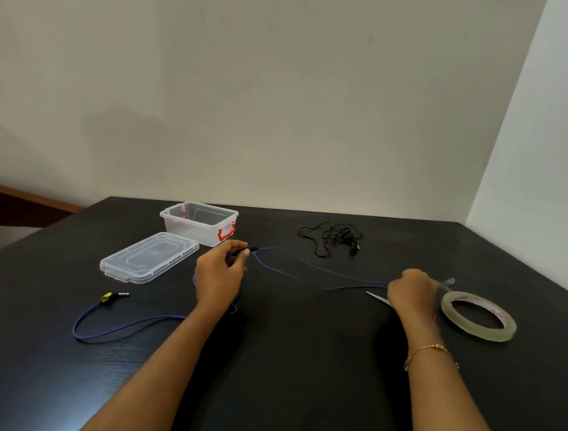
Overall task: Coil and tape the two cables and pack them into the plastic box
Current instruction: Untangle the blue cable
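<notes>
On the table (297, 369), left hand (218, 274) pinches the blue cable (124, 330) — right hand (409, 291) grips its far stretch, fingers curled; straightening it for coiling, I'd judge.

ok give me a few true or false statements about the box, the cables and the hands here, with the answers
1. The plastic box has its lid on. False: the lid lies on the table, in front of the box.
2. The left hand pinches one end of the blue cable. True.
3. The black cable is coiled and taped. False: it lies in a loose tangle.
4. The tape roll lies flat to the right of the right hand. True.
5. A cable is in the box. False: none shows inside.
</notes>
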Tool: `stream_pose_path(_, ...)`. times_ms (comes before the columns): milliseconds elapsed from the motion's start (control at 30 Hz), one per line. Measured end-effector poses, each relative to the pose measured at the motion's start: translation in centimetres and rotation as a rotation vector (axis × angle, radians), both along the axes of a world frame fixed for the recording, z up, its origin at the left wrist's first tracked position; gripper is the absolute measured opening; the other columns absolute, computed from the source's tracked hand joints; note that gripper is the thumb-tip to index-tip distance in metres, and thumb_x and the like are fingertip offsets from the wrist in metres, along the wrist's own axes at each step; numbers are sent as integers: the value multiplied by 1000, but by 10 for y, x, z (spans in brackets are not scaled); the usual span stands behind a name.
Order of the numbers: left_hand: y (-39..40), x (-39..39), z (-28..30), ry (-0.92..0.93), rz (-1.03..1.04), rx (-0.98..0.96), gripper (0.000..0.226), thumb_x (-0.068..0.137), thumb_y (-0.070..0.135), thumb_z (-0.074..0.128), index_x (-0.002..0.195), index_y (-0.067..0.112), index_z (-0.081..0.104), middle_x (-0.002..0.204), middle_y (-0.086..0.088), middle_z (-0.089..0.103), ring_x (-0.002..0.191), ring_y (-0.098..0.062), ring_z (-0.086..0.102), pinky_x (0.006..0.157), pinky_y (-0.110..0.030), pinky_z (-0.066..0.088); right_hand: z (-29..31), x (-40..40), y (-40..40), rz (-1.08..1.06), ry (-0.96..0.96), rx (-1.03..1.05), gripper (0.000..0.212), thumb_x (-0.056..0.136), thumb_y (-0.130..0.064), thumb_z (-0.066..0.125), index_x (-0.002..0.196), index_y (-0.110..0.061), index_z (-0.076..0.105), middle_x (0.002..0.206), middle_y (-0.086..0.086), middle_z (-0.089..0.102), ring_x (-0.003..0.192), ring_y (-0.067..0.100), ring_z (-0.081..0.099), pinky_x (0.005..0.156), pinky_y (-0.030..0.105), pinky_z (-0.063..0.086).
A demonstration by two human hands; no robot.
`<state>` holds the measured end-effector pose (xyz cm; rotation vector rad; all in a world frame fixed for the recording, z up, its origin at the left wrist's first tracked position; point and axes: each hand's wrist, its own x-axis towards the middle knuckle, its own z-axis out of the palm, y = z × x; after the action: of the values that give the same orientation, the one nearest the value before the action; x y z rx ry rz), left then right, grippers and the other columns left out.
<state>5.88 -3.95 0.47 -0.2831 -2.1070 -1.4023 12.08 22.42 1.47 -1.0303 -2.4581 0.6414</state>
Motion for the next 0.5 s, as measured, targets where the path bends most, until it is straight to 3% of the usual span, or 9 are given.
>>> stream_pose_path(133, 7, 7, 1, 19, -85, -122, 19, 81, 13, 67, 100, 9, 67, 86, -6, 69, 65, -11, 63, 67, -19, 51, 15, 8, -27, 91, 26, 127, 31, 91, -13, 48, 120, -6, 56, 126, 17, 48, 120, 34, 36, 94, 40, 38)
stream_pose_path(267, 14, 14, 5, 31, -192, -229, 20, 81, 13, 67, 100, 11, 67, 87, -1, 67, 73, -10, 63, 73, -21, 52, 18, 2, -66, 572, 269, 75, 44, 90, -16, 53, 133, -16, 48, 135, 6, 49, 129, 24, 31, 104, 30, 28)
stream_pose_path(367, 18, 16, 4, 6, -334, -298, 26, 80, 8, 67, 105, 11, 64, 91, 5, 63, 81, -7, 61, 80, -21, 52, 11, -4, -92, 864, 260, 34, 52, 88, -17, 57, 138, -22, 42, 140, 2, 46, 136, 18, 26, 111, 31, 21)
stream_pose_path(433, 18, 16, 1, -8, -413, -350, 29, 79, 4, 67, 107, 10, 63, 94, 3, 66, 85, -8, 63, 83, -22, 53, 0, -8, -99, 926, 188, 101, 53, 88, -19, 57, 138, -25, 41, 135, 4, 50, 133, 19, 33, 111, 42, 29)
stream_pose_path(500, 15, 14, -1, -47, -460, -421, 31, 79, 4, 66, 109, 12, 62, 100, -1, 68, 90, -10, 64, 86, -26, 53, -7, -8, -100, 919, 140, 112, 49, 88, -17, 57, 135, -26, 45, 122, 9, 57, 118, 22, 48, 103, 40, 39)
